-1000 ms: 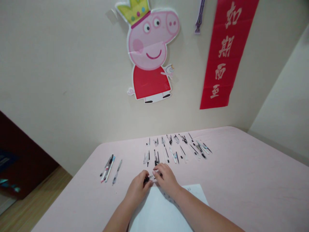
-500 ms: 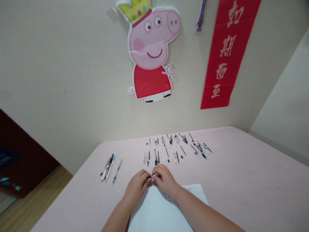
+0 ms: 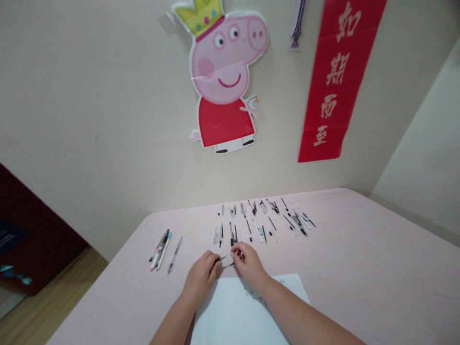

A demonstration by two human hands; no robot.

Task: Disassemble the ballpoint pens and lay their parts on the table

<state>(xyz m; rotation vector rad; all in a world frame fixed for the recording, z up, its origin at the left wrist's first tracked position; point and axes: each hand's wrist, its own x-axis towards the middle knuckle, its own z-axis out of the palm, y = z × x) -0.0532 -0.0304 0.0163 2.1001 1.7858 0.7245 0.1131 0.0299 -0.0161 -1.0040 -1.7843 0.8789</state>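
Note:
My left hand [image 3: 201,274] is closed on a thin dark pen part [image 3: 221,258], whose narrow tip points right. Facing it, my right hand [image 3: 247,262] pinches small pen parts; a dark thin end [image 3: 232,264] sticks out below its fingers, and the rest is hidden. The two hands are a little apart, just beyond the top edge of a white sheet of paper [image 3: 233,311]. Behind them lie two rows of taken-apart pens, with black refills [image 3: 248,224], clear barrels [image 3: 217,235] and small caps.
A bunch of whole pens [image 3: 161,249] lies at the left, with a single clear pen [image 3: 175,255] beside it. The table has a pale pink cover [image 3: 359,268] and stands against a wall with a cartoon pig cutout [image 3: 226,124] and a red banner [image 3: 338,81].
My hands have moved slightly apart. A gap now shows between the pen parts in them, and a thin tip sticks out from my left fingers.

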